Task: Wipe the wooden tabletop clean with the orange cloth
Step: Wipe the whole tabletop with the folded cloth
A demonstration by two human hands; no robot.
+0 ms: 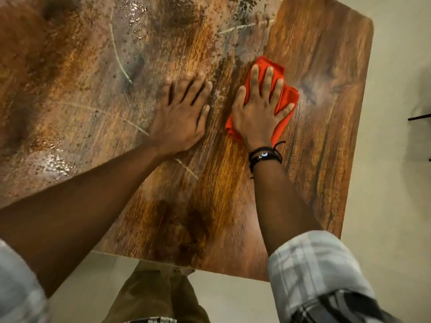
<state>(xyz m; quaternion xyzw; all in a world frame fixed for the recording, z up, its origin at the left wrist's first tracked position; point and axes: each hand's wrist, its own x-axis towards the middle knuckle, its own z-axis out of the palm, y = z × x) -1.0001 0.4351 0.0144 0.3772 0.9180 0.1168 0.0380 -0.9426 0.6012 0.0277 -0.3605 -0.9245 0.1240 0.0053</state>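
The right hand [260, 110] lies flat on the orange cloth [285, 96], fingers straight and spread a little, pressing it onto the wooden tabletop [326, 66] near the right side of the table. The cloth is bunched under the palm and shows beyond the fingertips and by the wrist. A dark bracelet [264, 157] circles that wrist. The left hand [182, 113] rests palm down on the bare wood just beside it, fingers straight and slightly apart. Pale smears and wet patches [130, 43] cover the left part of the top

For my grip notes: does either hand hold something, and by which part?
Nothing is gripped. The right hand presses flat on the orange cloth; the left hand rests on the tabletop.
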